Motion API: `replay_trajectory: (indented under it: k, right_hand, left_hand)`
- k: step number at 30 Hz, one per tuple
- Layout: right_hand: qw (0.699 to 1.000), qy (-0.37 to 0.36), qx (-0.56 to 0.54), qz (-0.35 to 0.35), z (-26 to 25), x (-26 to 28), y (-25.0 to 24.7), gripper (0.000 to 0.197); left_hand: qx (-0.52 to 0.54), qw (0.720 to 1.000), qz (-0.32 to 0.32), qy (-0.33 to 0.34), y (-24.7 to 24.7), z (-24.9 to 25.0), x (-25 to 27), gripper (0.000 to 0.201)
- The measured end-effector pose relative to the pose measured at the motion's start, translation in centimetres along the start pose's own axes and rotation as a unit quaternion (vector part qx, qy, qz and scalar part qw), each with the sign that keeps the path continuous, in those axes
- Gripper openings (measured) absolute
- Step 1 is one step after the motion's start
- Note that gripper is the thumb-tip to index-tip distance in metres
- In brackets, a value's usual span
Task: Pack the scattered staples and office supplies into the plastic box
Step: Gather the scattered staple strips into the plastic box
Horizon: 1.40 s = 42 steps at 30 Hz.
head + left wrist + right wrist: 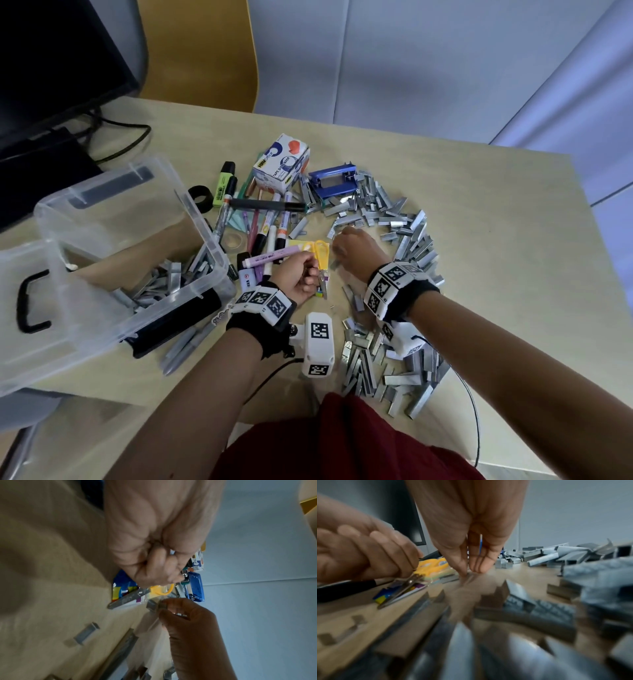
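Note:
The clear plastic box [205, 219] sits tilted at the left with staples [164, 281] inside it. Loose staple strips [387, 212] ring the table centre and pile up near me [387, 370]. My left hand [308, 275] is curled in a fist over the yellow-handled scissors [322, 253]; grey metal shows between its fingers. In the left wrist view that fist [154, 561] hides what it holds. My right hand [354, 251] reaches down beside the scissors [433, 563], and its fingertips [163, 605] pinch a short staple strip [151, 605] on the table.
Markers and pens [270, 226], a green highlighter [224, 186], a tape dispenser carton [282, 164], a blue hole punch [332, 180] and a black tape roll [202, 198] lie behind my hands. A black pouch [178, 322] and grey pens [185, 346] sit by the box. A monitor [51, 61] stands far left.

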State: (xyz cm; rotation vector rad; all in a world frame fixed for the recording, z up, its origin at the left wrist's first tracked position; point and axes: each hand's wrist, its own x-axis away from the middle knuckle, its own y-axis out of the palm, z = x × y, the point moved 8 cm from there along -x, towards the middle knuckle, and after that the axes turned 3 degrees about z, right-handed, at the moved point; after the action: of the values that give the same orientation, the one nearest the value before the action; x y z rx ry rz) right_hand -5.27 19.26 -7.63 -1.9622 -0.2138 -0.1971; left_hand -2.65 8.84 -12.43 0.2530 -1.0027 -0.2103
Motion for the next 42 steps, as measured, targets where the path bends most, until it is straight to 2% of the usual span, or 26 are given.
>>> replay_trajectory:
  k: [3, 5, 8, 13, 16, 18, 22, 24, 28, 35, 42]
  right_hand:
    - [0.999, 0.040, -0.006, -0.002, 1.1, -0.2, 0.0, 0.018]
    - [0.997, 0.054, -0.058, 0.024, 1.3, 0.0, -1.0, 0.018]
    - [0.989, 0.022, -0.130, 0.067, -0.4, 1.4, -3.1, 0.015]
    - [0.987, -0.029, -0.156, 0.016, -3.2, 2.9, -3.1, 0.010]
    - [0.983, 0.030, -0.174, 0.055, -1.6, 2.0, -3.6, 0.018]
    - [0.987, 0.054, -0.142, 0.057, -0.7, 1.4, -3.5, 0.021]
    - [0.997, 0.034, -0.021, -0.068, -0.5, 0.5, -0.3, 0.019]
    - [0.996, 0.015, 0.017, -0.083, -0.9, 0.3, 0.4, 0.019]
    - [0.996, -0.020, 0.040, -0.074, -1.7, 0.3, 0.5, 0.018]
    - [0.996, -0.033, 0.040, -0.065, -1.6, 0.7, 0.6, 0.013]
    - [0.998, -0.022, -0.053, -0.027, -1.0, 1.6, -1.8, 0.010]
  left_hand:
    - [-0.017, 0.999, 0.023, 0.019, -0.1, 0.3, -0.2, 0.039]
    - [-0.019, 0.999, 0.020, 0.026, 0.3, 0.4, -0.4, 0.040]
    - [0.004, 1.000, 0.005, 0.015, 0.6, 0.2, -0.6, 0.045]
    - [0.015, 1.000, 0.012, 0.003, 0.7, 0.0, -0.4, 0.033]
    - [-0.022, 1.000, -0.006, -0.021, 0.3, -0.5, -0.6, 0.039]
    - [-0.033, 0.999, -0.022, -0.029, 0.0, -0.7, -0.8, 0.040]
    - [-0.046, 0.999, -0.015, -0.017, -0.4, -0.8, -0.7, 0.041]
    - [-0.057, 0.998, -0.010, -0.013, -0.5, -0.7, -0.7, 0.041]
    - [-0.062, 0.998, -0.006, -0.030, -0.6, -0.9, -0.6, 0.039]
    - [-0.076, 0.996, 0.001, -0.039, -0.3, -1.2, -0.4, 0.040]
    - [-0.083, 0.996, 0.030, -0.011, -0.3, -0.6, -0.6, 0.039]
